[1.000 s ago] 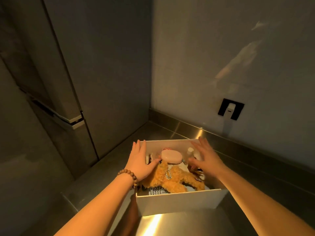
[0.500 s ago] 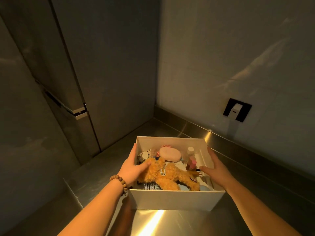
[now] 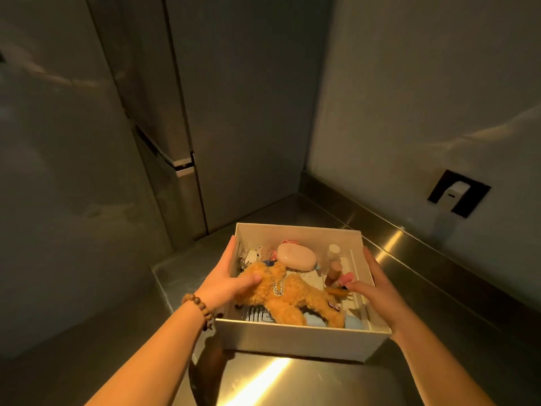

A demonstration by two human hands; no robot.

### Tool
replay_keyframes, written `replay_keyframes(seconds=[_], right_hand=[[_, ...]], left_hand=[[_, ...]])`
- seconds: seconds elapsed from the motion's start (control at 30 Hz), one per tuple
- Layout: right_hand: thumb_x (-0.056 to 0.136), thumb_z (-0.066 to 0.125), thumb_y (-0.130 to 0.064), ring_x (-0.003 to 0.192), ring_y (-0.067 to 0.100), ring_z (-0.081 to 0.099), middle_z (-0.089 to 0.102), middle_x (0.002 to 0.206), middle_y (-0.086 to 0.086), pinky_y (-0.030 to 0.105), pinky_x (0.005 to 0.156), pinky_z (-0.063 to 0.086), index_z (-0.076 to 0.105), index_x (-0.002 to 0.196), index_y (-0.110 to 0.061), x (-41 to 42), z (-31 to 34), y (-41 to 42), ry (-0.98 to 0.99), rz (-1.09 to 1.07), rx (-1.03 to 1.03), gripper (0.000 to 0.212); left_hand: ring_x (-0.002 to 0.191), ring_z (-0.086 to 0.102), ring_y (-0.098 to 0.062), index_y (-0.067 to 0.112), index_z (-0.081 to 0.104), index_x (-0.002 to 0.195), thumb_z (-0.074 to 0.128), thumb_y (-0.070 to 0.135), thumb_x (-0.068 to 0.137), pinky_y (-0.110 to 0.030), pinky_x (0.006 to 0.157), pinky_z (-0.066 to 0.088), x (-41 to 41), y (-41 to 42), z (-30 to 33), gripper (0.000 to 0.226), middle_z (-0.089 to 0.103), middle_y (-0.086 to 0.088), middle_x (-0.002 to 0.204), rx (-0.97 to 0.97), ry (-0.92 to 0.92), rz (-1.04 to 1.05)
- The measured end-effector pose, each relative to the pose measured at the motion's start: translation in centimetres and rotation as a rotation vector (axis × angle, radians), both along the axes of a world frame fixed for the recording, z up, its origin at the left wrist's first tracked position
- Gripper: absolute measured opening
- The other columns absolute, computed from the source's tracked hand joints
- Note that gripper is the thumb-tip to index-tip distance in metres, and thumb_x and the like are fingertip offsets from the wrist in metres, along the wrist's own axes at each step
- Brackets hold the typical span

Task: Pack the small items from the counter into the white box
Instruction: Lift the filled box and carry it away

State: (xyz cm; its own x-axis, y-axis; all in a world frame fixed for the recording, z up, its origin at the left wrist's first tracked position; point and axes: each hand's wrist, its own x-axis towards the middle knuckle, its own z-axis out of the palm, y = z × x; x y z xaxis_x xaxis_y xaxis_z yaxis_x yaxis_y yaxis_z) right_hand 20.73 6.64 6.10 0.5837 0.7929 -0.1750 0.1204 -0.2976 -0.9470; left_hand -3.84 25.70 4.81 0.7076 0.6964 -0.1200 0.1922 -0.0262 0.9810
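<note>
Now both hands have moved from above the contents to the side walls of the white box (image 3: 295, 336), which stands on the steel worktop (image 3: 181, 268). Inside I see an orange plush toy (image 3: 288, 297), a pink oval case (image 3: 296, 257) behind it, small bottles (image 3: 333, 263) at the right, and a light blue thing (image 3: 314, 320) near the front wall. My left hand (image 3: 225, 281) grips the left wall, thumb inside touching the plush. My right hand (image 3: 373, 285) grips the right wall, thumb inside near the bottles.
</note>
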Motion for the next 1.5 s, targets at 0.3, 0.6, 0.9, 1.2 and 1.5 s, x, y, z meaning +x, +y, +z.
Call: replay_keyframes(seconds=[0.3, 0.6, 0.9, 1.2, 1.5], right_hand=[[0.063, 0.07, -0.053, 0.141, 0.023, 0.027, 0.02, 0.156, -0.009, 0.048, 0.109, 0.029, 0.007, 0.143, -0.053, -11.5, 2.9, 8.8, -0.097, 0.33, 0.006, 0.102], [0.082, 0.072, -0.03, 0.14, 0.023, 0.028, 0.02, 0.156, -0.008, 0.046, 0.108, 0.029, 0.008, 0.143, -0.052, -28.6, 2.1, 18.1, -0.067, 0.539, 0.029, 0.091], [0.062, 0.069, -0.05, 0.141, 0.021, 0.026, 0.021, 0.156, -0.01, 0.048, 0.112, 0.023, 0.007, 0.145, -0.05, -43.2, 0.6, 25.2, -0.046, 0.654, 0.01, 0.103], [0.085, 0.068, -0.029, 0.127, 0.012, 0.04, 0.03, 0.15, -0.008, 0.039, 0.107, 0.032, 0.007, 0.146, -0.047, -45.8, -2.9, 34.3, -0.046, 0.721, -0.017, 0.088], [0.072, 0.071, -0.044, 0.106, -0.005, 0.048, 0.039, 0.121, -0.039, 0.022, 0.089, 0.037, 0.017, 0.12, -0.078, -44.4, -10.1, 46.7, 0.035, 0.774, -0.102, 0.079]], left_hand=[[0.099, 0.043, 0.013, 0.054, 0.006, 0.137, 0.077, 0.048, 0.061, -0.004, 0.069, 0.045, -15.7, 0.9, 2.1, 0.105, 0.029, 0.033, 0.123, 0.025, -0.023, 0.293], [0.094, 0.051, 0.015, 0.069, 0.018, 0.117, 0.078, 0.046, 0.06, -0.007, 0.063, 0.048, -34.8, 3.2, 3.8, 0.086, 0.038, 0.038, 0.112, 0.053, -0.003, 0.511], [0.099, 0.052, -0.004, 0.054, 0.009, 0.14, 0.082, 0.026, 0.065, -0.02, 0.067, 0.052, -50.0, 7.9, 1.7, 0.108, 0.041, 0.019, 0.12, -0.016, 0.02, 0.653], [0.098, 0.054, 0.002, 0.055, 0.01, 0.139, 0.083, 0.038, 0.053, -0.018, 0.068, 0.052, -53.1, 15.1, -2.9, 0.114, 0.043, 0.03, 0.113, -0.087, -0.031, 0.713], [0.11, 0.051, -0.007, 0.06, 0.011, 0.135, 0.082, 0.041, 0.055, -0.036, 0.087, 0.05, -51.6, 24.9, -9.7, 0.109, 0.043, 0.026, 0.121, -0.141, -0.028, 0.781]])
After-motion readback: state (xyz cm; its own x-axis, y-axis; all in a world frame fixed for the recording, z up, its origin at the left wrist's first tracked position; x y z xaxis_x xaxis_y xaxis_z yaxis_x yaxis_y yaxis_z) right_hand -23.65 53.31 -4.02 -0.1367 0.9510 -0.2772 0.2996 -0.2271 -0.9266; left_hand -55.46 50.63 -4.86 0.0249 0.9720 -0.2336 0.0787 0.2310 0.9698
